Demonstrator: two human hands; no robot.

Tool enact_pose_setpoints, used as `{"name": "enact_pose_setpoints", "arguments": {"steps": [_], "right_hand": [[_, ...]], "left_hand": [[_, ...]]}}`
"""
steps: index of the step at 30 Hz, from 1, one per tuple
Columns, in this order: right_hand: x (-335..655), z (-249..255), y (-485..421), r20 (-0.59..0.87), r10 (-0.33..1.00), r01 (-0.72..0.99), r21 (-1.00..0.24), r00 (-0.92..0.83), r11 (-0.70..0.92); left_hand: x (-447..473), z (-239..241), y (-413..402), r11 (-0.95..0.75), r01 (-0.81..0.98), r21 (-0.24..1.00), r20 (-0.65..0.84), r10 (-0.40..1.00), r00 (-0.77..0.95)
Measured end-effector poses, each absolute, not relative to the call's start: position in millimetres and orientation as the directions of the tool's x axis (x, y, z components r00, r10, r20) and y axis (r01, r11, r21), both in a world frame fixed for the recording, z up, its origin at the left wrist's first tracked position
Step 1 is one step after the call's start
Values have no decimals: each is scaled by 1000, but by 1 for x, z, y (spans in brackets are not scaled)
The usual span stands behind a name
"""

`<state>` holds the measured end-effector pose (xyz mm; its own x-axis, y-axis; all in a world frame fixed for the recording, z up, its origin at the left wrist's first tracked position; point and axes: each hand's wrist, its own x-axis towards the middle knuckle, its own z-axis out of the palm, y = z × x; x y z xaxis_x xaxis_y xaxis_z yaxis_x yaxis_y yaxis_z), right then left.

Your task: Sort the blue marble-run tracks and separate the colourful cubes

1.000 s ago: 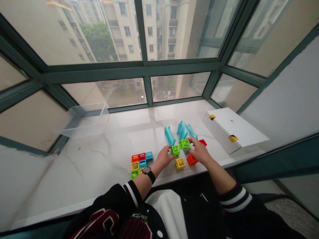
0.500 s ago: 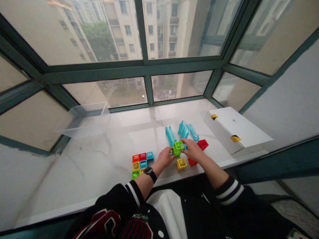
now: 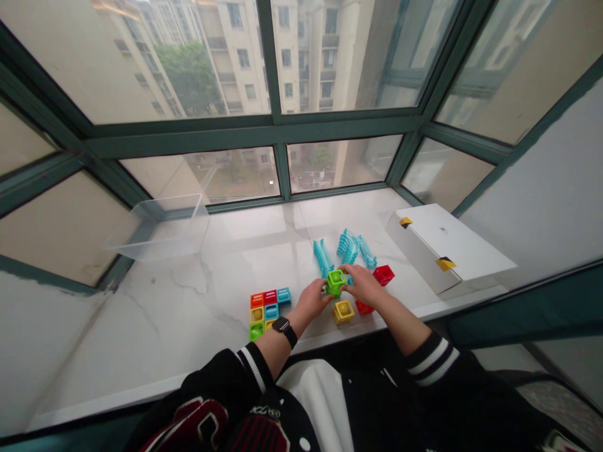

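A green hollow toy block (image 3: 336, 283) is gripped from both sides. My left hand (image 3: 315, 297) closes on its left side, fingers bent around the edge. On its right, my right hand (image 3: 362, 282) pinches it with thumb and fingers. Just below the block lies a yellow hollow block (image 3: 343, 311). A red block (image 3: 363, 307) sits partly hidden under my right forearm, and another red block (image 3: 384, 275) lies farther right. Beyond my hands are clear blue track pieces, one straight (image 3: 323, 257), one curved (image 3: 347, 245) and a narrow one (image 3: 367, 252).
Left of my left wrist, several coloured blocks (image 3: 270, 295) are joined in a grid, partly covered by the arm. A clear plastic bin (image 3: 164, 242) stands at the far left. On the right is a white box (image 3: 452, 245) with yellow-black tabs. Windows border the white ledge (image 3: 221, 251).
The green block is tipped slightly between my fingers, its open face turned a little differently. Both hands stay in nearly the same place.
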<state>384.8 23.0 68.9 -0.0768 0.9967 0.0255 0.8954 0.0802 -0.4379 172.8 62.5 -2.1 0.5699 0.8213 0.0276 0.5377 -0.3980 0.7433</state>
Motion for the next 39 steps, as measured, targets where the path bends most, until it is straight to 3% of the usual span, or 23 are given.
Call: {"name": "enact_pose_setpoints", "arguments": {"steps": [17, 27, 39], "right_hand": [[392, 67, 28, 25, 983, 909, -378, -181, 177], [388, 71, 30, 18, 967, 937, -244, -252, 249], [388, 74, 30, 4, 967, 933, -261, -256, 248]], "left_hand": [[174, 0, 65, -411, 577, 706, -7, 810, 586], [173, 2, 64, -426, 592, 684, -9, 807, 591], [174, 0, 67, -444, 593, 672, -2, 799, 601]]}}
